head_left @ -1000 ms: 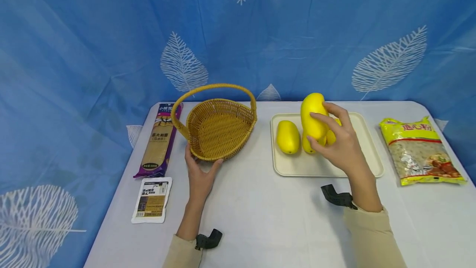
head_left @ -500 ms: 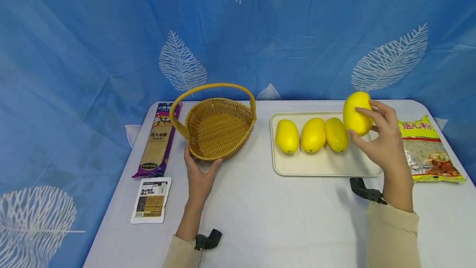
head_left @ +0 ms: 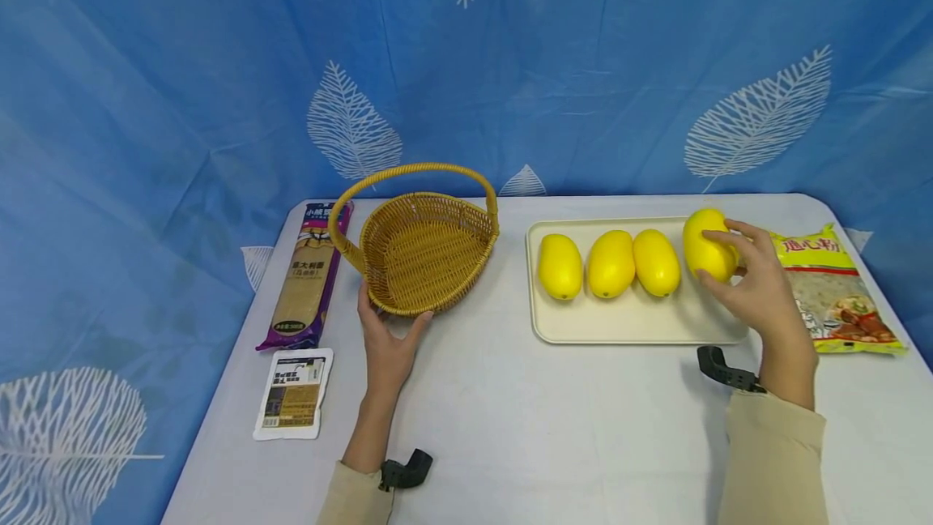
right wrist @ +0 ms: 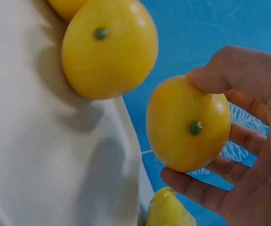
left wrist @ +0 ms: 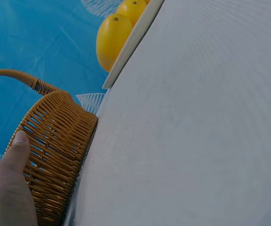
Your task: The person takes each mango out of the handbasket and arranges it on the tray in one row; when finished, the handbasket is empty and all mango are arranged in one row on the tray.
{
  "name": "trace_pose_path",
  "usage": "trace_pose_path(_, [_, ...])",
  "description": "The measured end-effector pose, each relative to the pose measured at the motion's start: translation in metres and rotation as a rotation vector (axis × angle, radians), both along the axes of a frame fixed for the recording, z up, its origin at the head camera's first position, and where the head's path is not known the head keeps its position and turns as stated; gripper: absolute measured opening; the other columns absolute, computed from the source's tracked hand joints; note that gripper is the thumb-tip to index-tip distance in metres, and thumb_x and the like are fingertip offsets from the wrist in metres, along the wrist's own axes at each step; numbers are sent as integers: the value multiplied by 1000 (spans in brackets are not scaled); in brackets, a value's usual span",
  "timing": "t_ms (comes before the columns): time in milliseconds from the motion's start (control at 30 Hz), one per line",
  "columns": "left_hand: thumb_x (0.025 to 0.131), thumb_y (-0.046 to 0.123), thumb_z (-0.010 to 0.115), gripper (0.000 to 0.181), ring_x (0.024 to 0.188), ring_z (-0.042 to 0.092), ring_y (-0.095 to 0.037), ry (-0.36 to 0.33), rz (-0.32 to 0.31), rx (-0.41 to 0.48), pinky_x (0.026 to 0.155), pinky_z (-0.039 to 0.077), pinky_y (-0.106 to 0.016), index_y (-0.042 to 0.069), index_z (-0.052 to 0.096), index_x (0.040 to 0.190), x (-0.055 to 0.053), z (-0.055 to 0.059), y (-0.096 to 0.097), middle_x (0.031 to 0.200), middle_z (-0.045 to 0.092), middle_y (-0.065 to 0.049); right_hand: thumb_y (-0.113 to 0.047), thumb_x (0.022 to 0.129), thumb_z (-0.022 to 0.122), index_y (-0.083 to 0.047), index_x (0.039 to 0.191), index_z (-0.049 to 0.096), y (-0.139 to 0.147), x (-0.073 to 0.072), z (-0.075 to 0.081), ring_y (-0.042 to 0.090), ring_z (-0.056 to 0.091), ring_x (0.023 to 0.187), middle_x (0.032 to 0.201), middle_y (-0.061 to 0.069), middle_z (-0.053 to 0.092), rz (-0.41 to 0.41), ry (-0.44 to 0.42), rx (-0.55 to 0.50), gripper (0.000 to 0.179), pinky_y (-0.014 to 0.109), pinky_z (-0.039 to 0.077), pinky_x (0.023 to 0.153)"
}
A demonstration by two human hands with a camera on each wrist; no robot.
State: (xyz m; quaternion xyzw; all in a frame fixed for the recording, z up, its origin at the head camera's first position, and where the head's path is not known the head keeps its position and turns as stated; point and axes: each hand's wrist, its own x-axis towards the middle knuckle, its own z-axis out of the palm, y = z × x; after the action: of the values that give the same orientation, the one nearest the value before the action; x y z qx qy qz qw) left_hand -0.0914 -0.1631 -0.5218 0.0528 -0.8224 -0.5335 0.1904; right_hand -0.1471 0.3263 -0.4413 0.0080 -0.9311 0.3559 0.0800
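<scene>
My right hand (head_left: 758,282) grips a yellow mango (head_left: 707,245) between thumb and fingertips over the right end of the cream tray (head_left: 641,332). In the right wrist view the held mango (right wrist: 189,125), with its green stem spot, hangs apart from the tray, whose surface carries shadows. Several other mangoes (head_left: 611,264) lie side by side in the tray's left and middle. The left hand (head_left: 388,351) holds the near end of a wicker basket (head_left: 430,253) with a tall handle. Its thumb (left wrist: 19,146) presses the basket's woven wall; its other fingers are mostly hidden.
A purple pack of spaghetti (head_left: 306,278) lies left of the basket, with a small white packet (head_left: 294,394) in front of it. Right of the tray lies a yellow bag of pasta (head_left: 838,294), partly behind my right hand. A blue curtain (head_left: 554,63) hangs behind the white table (head_left: 568,428).
My right hand has carried the mango rightward from above the other mangoes to the tray's right end, then lowered it. The left hand and basket have stayed in place.
</scene>
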Motion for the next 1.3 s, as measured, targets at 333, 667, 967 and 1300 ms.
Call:
trace_pose_path(333, [82,35,79,107,143,29,-23,-10,3,-6,114,31,-45,25,4,157,0,-1,2,159,23,-8,-3,84,72,-3,139,51,6,0,-6,51,34,132,156,19,26,23,-8,-10,59,3,29,77])
trace_pose_path(667, [82,34,80,107,143,29,-23,5,8,-12,115,30,-47,23,5,157,0,-2,0,158,24,-10,-1,84,72,-2,140,50,9,0,-12,51,30,134,156,21,23,53,-98,26,60,60,42,99])
trace_pose_path(967, [81,34,81,108,143,29,-24,19,-1,-8,114,30,-48,24,5,157,1,-2,-2,158,23,-11,1,81,73,4,135,52,8,-3,-22,54,20,140,154,28,26,179,-71,-20,58,73,16,110])
trace_pose_path(1300, [83,30,80,106,141,31,-27,25,-13,2,112,31,-46,21,5,157,-1,-1,-1,159,22,-12,-1,83,73,2,143,45,10,0,-24,54,16,142,157,28,21,210,-73,-26,66,73,17,110])
